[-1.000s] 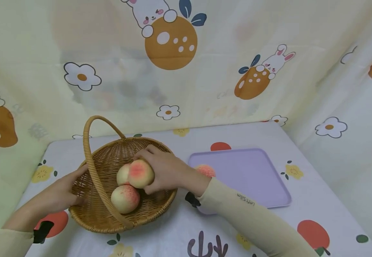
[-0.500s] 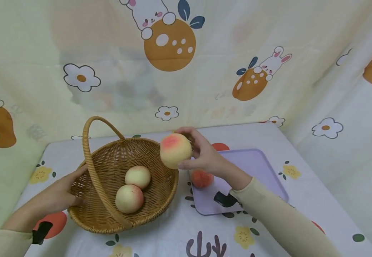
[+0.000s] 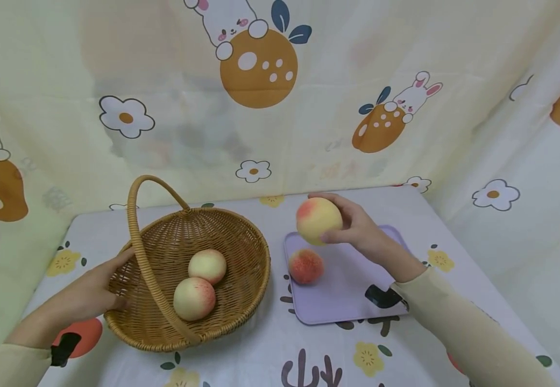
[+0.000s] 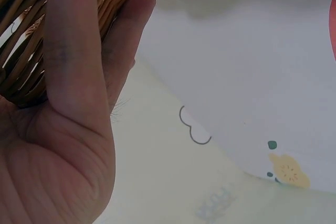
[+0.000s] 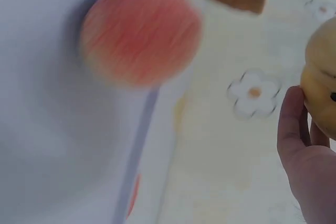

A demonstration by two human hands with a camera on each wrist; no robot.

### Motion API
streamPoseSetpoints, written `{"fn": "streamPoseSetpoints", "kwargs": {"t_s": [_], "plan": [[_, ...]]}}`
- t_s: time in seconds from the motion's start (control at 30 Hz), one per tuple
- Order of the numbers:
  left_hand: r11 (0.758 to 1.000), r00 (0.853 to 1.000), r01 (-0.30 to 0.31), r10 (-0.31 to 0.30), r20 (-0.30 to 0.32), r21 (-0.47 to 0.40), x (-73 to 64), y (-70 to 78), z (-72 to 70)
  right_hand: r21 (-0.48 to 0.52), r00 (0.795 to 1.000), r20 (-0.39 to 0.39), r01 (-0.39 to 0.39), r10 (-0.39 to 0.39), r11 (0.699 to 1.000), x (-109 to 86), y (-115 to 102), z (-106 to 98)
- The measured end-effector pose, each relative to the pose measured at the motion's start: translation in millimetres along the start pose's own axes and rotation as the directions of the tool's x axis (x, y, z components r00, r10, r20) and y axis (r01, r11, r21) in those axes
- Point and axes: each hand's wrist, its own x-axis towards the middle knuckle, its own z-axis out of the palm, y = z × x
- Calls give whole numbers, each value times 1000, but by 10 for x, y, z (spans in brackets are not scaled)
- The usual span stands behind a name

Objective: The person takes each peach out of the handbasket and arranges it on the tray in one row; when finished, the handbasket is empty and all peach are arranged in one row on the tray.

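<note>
A yellow peach with a red blush (image 3: 319, 221) is held up by my right hand (image 3: 357, 228), fingers behind it and thumb in front, above the purple tray (image 3: 352, 290). On the tray's left side lies a redder peach (image 3: 306, 266), which looks blurred in the right wrist view. My left hand (image 3: 88, 293) grips the left rim of the wicker basket (image 3: 241, 290); in the left wrist view its fingers (image 4: 73, 40) lie against the weave. Inside the basket sit two pale peaches, one farther back (image 3: 207, 266) and one nearer (image 3: 195, 299), touching each other.
The basket's tall arched handle (image 3: 146, 263) rises over its left part. A patterned white cloth (image 3: 255, 355) covers the table. Behind it hangs a curtain (image 3: 178, 150) printed with rabbits and flowers, with another side of it on the right.
My right hand has lifted one peach out of the basket and carried it right, over the tray. My left hand has stayed at the basket's rim.
</note>
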Motion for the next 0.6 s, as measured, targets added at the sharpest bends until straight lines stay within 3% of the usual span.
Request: {"fn": "streamPoseSetpoints", "kwargs": {"t_s": [0.17,0.33,0.6], "plan": [[1000,1000,4,-4,3,9,3,-2,-4,-154,997,-3,-79,79,985,-118,190,-278],[1000,1000,-12,12,-7,13,1,8,-4,-289,987,23,-144,157,946,-233,455,-462],[1000,1000,-8,8,-10,11,-14,15,1,-472,977,70,-145,201,870,-318,705,-593]]}}
